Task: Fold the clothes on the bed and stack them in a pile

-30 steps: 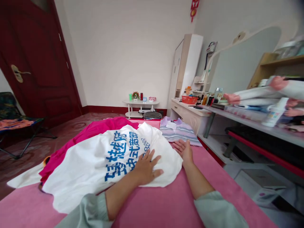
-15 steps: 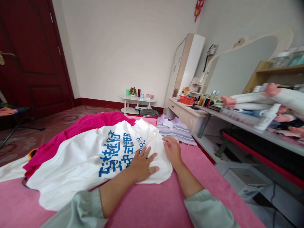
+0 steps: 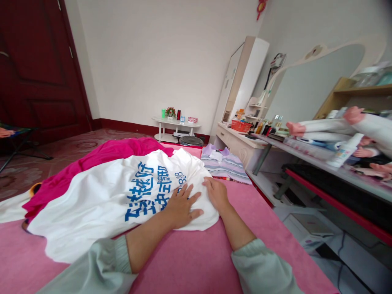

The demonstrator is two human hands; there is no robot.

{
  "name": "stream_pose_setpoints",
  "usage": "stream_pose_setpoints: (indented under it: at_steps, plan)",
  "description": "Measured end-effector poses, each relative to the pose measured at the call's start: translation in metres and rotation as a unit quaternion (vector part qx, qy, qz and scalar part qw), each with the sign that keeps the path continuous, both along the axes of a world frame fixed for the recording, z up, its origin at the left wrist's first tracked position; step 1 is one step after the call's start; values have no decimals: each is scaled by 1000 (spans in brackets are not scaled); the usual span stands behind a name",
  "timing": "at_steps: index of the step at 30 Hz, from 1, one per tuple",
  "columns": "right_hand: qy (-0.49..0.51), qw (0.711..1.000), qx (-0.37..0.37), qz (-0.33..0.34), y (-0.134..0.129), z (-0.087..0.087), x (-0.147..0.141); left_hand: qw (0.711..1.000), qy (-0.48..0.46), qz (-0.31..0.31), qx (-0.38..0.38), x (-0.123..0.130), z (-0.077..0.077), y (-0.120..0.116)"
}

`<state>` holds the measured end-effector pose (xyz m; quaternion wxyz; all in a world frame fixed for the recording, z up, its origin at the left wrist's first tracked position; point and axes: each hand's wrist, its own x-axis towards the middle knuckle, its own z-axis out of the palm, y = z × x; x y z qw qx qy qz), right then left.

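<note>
A white T-shirt (image 3: 92, 208) with large blue characters lies spread over the pink bed cover. My left hand (image 3: 180, 207) rests flat on the shirt beside the print, fingers spread and nothing gripped. At the shirt's right edge is my right hand (image 3: 216, 194), its fingers curled together on the white fabric; the fingertips are partly hidden. Behind the white shirt lies a magenta garment (image 3: 122, 148), partly covered by it. A folded purple striped polo shirt (image 3: 225, 163) lies just beyond my right hand.
The pink bed (image 3: 245, 228) runs under the clothes. To the right stand a shelf desk with a white bottle (image 3: 346, 151) and doll limbs (image 3: 312, 128), and a dressing table with a red basket (image 3: 241, 125). A low white table (image 3: 176, 122) is against the far wall.
My right hand has moved slightly left onto the shirt's edge, and its fingers have drawn together. My left hand stays flat on the fabric. The view has shifted a little.
</note>
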<state>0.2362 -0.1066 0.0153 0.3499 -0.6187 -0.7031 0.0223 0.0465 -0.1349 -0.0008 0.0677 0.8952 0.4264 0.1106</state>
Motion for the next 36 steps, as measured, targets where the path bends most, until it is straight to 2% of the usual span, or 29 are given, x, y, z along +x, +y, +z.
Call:
stream_pose_setpoints:
  at_steps: [3, 6, 9, 11, 18, 23, 29, 34, 36]
  plan:
    - [-5, 998, 36, -49, 5, -6, 6, 1000, 2, 3, -9, 0, 1, 0]
    - [2, 999, 40, -7, 7, -9, 10, 1000, 0, 5, -9, 0, 2, 0]
    - [-37, 999, -1, 31, 6, -11, 8, 1000, -2, 3, -6, 0, 1, 0]
    - [-49, 998, -21, 25, 6, -11, 7, 1000, -1, 2, -4, 0, 0, 0]
    - [-28, 999, -12, 28, 5, -12, 8, 1000, 4, 1, -2, 0, 1, 0]
    - [-21, 1000, 2, 4, 5, -13, 7, 1000, 8, 4, -1, 0, 3, -1]
    - [-53, 998, -11, 27, 6, -14, 6, 1000, 9, 0, 3, 0, 1, 0]
    - [-92, 995, 11, 35, 1, -10, 0, 1000, 5, 3, -1, 1, 0, 1]
    - [-67, 997, 24, 28, 2, -9, 0, 1000, 5, 3, 1, 0, 0, 1]
